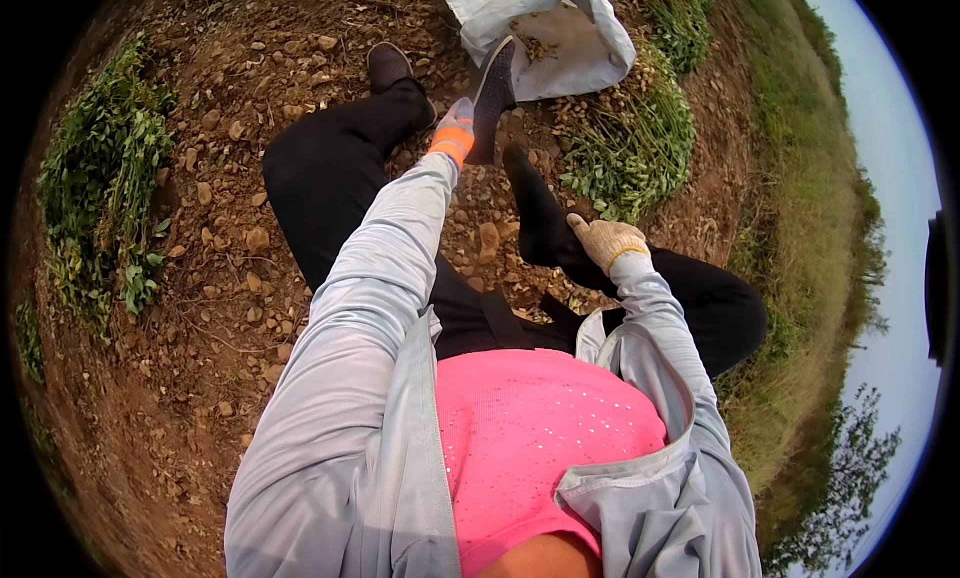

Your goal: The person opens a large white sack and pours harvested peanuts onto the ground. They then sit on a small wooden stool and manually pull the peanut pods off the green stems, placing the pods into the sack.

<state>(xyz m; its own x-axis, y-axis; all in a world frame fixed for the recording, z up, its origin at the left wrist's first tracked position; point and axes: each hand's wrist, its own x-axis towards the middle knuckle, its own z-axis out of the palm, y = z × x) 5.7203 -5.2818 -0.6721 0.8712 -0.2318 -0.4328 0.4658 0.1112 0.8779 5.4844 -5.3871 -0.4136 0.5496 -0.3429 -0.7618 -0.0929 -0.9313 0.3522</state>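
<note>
My left hand [454, 133], in an orange and grey glove, grips a dark slip-on shoe [493, 100] with a pale sole edge, held up in front of me. A matching shoe [388, 66] is on my left foot. My right foot wears only a black sock [537, 203], its toes pointing toward the held shoe. Around the right ankle closes my right hand [608, 242], in a cream knitted glove with a yellow cuff edge; its fingers are partly hidden.
Beyond the shoe lies an open white sack [560, 48] with some peanut pods inside. Pulled peanut plants [640, 143] are heaped beside it at right. Another green plant heap [105, 178] is at left. Stony brown soil [225, 318] surrounds me; a grassy bank [800, 238] rises at right.
</note>
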